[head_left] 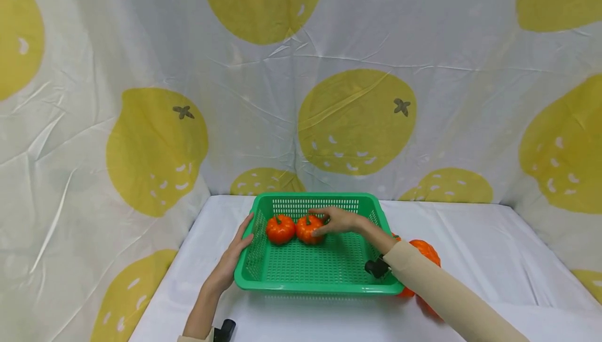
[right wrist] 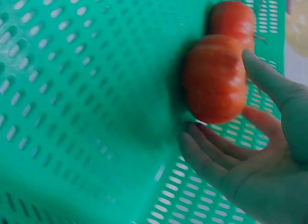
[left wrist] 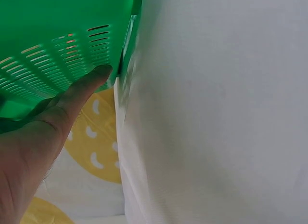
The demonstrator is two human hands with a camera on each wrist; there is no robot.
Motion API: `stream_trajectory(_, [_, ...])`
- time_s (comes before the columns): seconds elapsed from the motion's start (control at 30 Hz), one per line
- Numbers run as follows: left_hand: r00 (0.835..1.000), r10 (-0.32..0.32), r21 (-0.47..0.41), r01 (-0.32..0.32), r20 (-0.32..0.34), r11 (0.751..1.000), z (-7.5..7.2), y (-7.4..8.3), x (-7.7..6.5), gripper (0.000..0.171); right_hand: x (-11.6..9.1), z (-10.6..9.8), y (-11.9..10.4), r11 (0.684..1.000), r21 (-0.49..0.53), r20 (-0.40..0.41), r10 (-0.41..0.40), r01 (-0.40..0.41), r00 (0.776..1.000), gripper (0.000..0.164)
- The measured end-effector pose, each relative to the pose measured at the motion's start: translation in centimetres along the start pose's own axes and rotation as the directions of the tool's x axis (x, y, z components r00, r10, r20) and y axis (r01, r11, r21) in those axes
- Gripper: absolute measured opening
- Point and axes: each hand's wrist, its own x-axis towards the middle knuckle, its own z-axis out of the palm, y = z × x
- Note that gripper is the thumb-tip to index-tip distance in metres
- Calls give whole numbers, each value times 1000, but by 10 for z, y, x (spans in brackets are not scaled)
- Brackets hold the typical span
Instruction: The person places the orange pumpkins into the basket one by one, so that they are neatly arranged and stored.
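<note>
Lying nearest, at the lower edge: one long beige fabric sleeve on the right arm, slanting in from the lower right, and one small black device at the left wrist. Next, one left hand, fingers fairly straight, laid against the left side of a rectangular green plastic basket with slotted walls; the left wrist view shows one extended digit touching the outer wall. At the basket's right side, partly covered by the sleeve: several glossy orange ribbed pumpkins, lying outside it, exact count not clear. Over the right rim, a second small black device, at the right wrist. Within the basket, one right hand, thumb and fingers parted widely around the right-hand item of a pair; the thumb tip meets its edge in the right wrist view, the lower fingers curve beside it with a gap, and the grasp is not closed. The pair: two round orange-red ribbed pumpkins with short green stems, left and right, side by side on the basket floor, toward its far left. Beneath all, one counter under white cloth. Farthest, one wrinkled white fabric backdrop printed with large yellow lemons.
</note>
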Motion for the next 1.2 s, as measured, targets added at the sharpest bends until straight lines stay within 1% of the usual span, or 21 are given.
stream_trajectory(0.1, [1000,-3,5,3,-5,1000,1,0,0,58,-10,-12,-5,999,45,23,6,-7,1000,73])
stream_trajectory(0.17, [1000,-6,6,6,-7,1000,1,0,0,58,-19,-24,-8,997,77,24,4,-6,1000,73])
stream_trajectory(0.27, [1000,-7,-3,7,-5,1000,1,-1,0,58,-38,-43,-14,993,120,9,2,-3,1000,73])
stream_trajectory(0.33, [1000,-8,-4,8,-3,1000,1,-2,0,58,-53,-55,-14,993,122,-7,2,-1,1000,74])
stream_trajectory(0.47, [1000,-5,-1,5,-1,1000,0,-1,0,58,-88,-75,-3,997,79,-75,-11,16,997,72])
stream_trajectory(0.6, [1000,-1,4,1,0,1000,0,0,1,58,-126,-87,17,998,55,-160,-1,10,987,69])
stream_trajectory(0.77, [1000,-9,6,9,3,1000,1,1,0,58,-174,-89,45,999,37,-250,46,-38,967,69])
stream_trajectory(0.87, [1000,-8,7,8,3,1000,1,1,0,58,-194,-86,63,998,8,-278,57,-57,959,69])
stream_trajectory(1.03, [1000,-8,7,8,11,1000,0,1,-1,59,-214,-76,88,996,-31,-282,69,-81,957,69])
stream_trajectory(1.2, [1000,-11,-2,11,19,1000,-1,0,-1,59,-223,-65,105,996,-33,-269,67,-79,961,67])
